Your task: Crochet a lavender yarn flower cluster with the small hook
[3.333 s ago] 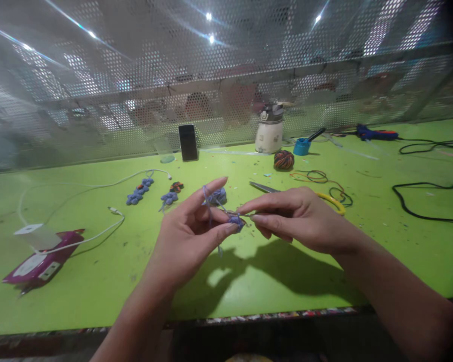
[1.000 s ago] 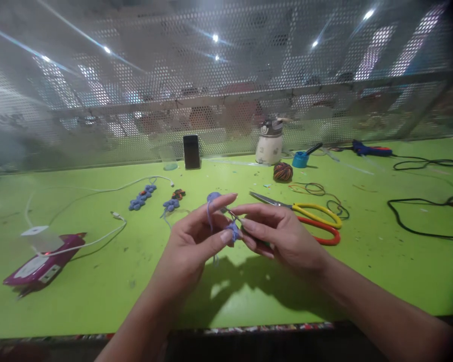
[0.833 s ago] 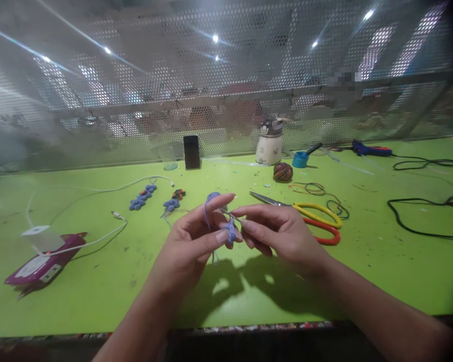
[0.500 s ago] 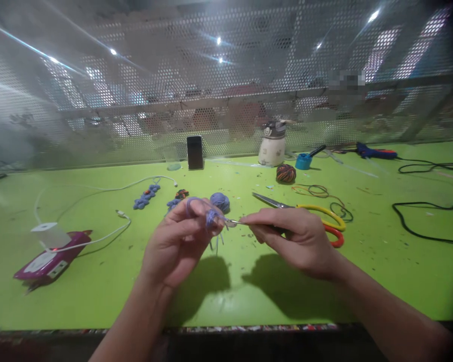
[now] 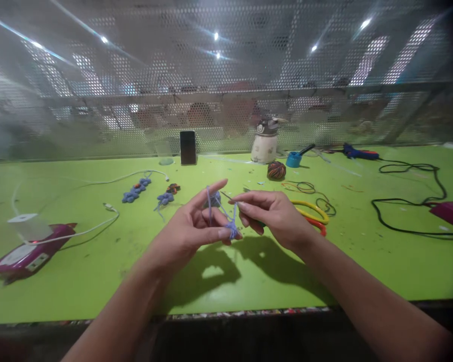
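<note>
Between thumb and fingers, my left hand [image 5: 196, 223] pinches a small purple crochet piece [image 5: 232, 230]. Purple yarn loops over its raised index finger. My right hand [image 5: 273, 216] grips a thin metal crochet hook [image 5: 226, 195], its tip pointing left, with a yarn loop running from it down to the piece. Partly hidden behind my left fingers is the purple yarn ball [image 5: 214, 198]. Scissors with yellow and red handles [image 5: 312, 207] lie behind my right hand, their blades mostly covered. Farther left rest purple crochet flowers [image 5: 166, 199] and a purple flower strip [image 5: 136, 190].
A phone [image 5: 188, 148], a white jar [image 5: 264, 143], a multicoloured yarn ball [image 5: 276, 171] and a blue tape roll [image 5: 293, 159] stand at the back. A purple power strip [image 5: 33, 254] with white cables is at left; a glue gun [image 5: 360, 152] and black cord lie right.
My left index finger has lifted, stretching the yarn. The crochet piece is lower, and the hook has come up and now points up-left. The view has shifted slightly right.
</note>
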Available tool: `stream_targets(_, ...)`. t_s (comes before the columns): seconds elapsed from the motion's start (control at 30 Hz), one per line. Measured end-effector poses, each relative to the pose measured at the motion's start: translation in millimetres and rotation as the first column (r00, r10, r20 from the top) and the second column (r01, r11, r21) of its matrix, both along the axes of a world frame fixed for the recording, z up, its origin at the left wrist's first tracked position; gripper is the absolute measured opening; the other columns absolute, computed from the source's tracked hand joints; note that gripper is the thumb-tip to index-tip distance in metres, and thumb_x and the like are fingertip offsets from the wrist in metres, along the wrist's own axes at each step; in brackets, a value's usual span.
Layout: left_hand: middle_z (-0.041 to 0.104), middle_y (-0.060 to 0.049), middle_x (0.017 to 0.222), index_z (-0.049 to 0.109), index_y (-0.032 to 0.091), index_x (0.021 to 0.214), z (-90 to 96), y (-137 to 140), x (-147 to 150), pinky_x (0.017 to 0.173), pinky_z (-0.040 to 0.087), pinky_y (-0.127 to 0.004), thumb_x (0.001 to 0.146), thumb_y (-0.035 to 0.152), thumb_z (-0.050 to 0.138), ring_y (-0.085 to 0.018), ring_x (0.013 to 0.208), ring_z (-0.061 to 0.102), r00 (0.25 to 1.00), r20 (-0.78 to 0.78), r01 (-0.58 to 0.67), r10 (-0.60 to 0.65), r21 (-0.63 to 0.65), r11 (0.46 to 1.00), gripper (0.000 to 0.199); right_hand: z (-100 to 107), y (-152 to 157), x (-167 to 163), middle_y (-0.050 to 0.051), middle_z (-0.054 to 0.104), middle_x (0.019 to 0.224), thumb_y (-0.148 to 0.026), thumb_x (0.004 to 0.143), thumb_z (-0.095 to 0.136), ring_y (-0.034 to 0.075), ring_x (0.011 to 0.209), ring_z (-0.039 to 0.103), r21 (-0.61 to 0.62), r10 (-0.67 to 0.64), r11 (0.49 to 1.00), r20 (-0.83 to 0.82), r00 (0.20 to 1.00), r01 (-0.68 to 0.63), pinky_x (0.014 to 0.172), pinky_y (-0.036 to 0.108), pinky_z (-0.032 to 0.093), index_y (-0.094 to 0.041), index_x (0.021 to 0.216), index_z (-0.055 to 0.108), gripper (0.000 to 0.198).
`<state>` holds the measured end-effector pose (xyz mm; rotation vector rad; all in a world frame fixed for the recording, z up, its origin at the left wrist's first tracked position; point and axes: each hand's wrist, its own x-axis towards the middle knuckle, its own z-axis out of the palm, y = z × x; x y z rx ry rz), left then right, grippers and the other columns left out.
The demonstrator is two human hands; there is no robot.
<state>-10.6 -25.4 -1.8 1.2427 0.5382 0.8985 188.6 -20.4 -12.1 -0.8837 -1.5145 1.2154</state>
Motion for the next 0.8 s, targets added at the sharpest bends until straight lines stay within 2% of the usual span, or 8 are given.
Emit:
stream_targets(0.1,0.068,0.0,0.073,0.041,0.019,0.142,-3.1,-1.5,6.7,0.065,0.053,-0.026,0.071,0.012,0.078,-0.017,0.072,0.069,0.992,-0.022,-0.12,0.122,0.067,0.991,0.08,-0.7,2.5,1.0,-0.002,0.059,0.057,-0.035,0.08,0.068,0.006,0.043,0.045,0.019,-0.037,0.999,-0.004,0.999,0.037,0.041,0.021,0.033,-0.013,0.098,0.072,0.029)
stream_targets(0.2,0.066,0.0,0.073,0.047,0.016,0.137,-8.6,0.7,11.9,0.056,0.052,-0.026,0.068,0.015,0.081,-0.02,0.071,0.069,0.965,-0.041,-0.251,0.258,0.131,0.959,0.077,-3.7,6.6,1.5,-0.003,0.059,0.057,-0.035,0.078,0.069,0.006,0.041,0.043,0.017,-0.068,0.998,-0.019,0.998,0.068,0.041,0.021,0.033,-0.013,0.098,0.072,0.03)
stream_targets(0.3,0.063,0.001,0.072,0.052,0.015,0.132,-12.6,4.1,13.7,0.052,0.051,-0.026,0.062,0.016,0.084,-0.021,0.07,0.068,0.952,-0.036,-0.297,0.304,0.138,0.945,0.076,-8.3,11.9,2.3,-0.003,0.059,0.056,-0.034,0.076,0.07,0.006,0.041,0.043,-0.033,-0.055,0.998,-0.005,0.998,0.054,0.041,0.022,0.032,-0.013,0.099,0.072,0.031)
stream_targets(0.5,0.064,0.002,0.07,0.062,0.013,0.12,-10.6,6.5,10.7,0.061,0.047,-0.02,0.061,0.009,0.084,-0.009,0.063,0.059,0.958,0.063,-0.278,0.279,-0.014,0.96,0.063,-10.9,18.2,9.1,-0.001,0.061,0.056,-0.037,0.076,0.071,0.006,0.042,0.043,-0.132,0.115,0.986,0.06,0.992,-0.106,0.041,0.02,0.029,-0.012,0.096,0.072,0.032)
stream_targets(0.6,0.065,0.0,0.071,0.064,0.012,0.117,-10.0,9.9,6.9,0.061,0.048,-0.02,0.065,0.008,0.081,-0.008,0.063,0.06,0.963,0.12,-0.229,0.241,-0.102,0.968,0.055,-7.2,19.5,16.3,-0.001,0.06,0.057,-0.039,0.075,0.072,0.007,0.046,0.045,-0.13,0.206,0.973,0.114,0.972,-0.191,0.042,0.021,0.029,-0.011,0.098,0.072,0.036)
stream_targets(0.67,0.069,-0.003,0.078,0.065,0.012,0.116,-10.2,13.4,3.8,0.065,0.051,-0.021,0.069,0.007,0.078,-0.009,0.067,0.062,0.96,0.151,-0.214,0.235,-0.144,0.966,0.049,-4.6,21.9,22.1,-0.001,0.06,0.055,-0.04,0.073,0.072,0.008,0.046,0.044,-0.128,0.238,0.968,0.207,0.949,-0.215,0.043,0.022,0.029,-0.011,0.1,0.073,0.039)
stream_targets(0.73,0.071,-0.006,0.085,0.066,0.013,0.115,-10.3,16.8,1.0,0.066,0.052,-0.02,0.073,0.006,0.075,-0.01,0.069,0.064,0.951,0.174,-0.224,0.254,-0.175,0.959,0.044,-2.6,26.3,28.0,-0.002,0.058,0.051,-0.037,0.069,0.075,0.008,0.044,0.041,-0.12,0.189,0.98,0.337,0.922,-0.157,0.044,0.023,0.029,-0.011,0.094,0.075,0.036)
stream_targets(0.8,0.071,-0.007,0.086,0.066,0.013,0.113,-10.0,19.4,-0.8,0.065,0.052,-0.018,0.075,0.003,0.072,-0.009,0.069,0.065,0.941,0.184,-0.247,0.284,-0.2,0.948,0.04,-1.7,32.1,32.4,-0.002,0.054,0.045,-0.032,0.063,0.078,0.008,0.043,0.039,-0.068,0.049,0.997,0.407,0.912,-0.023,0.045,0.024,0.026,-0.01,0.076,0.076,0.026)
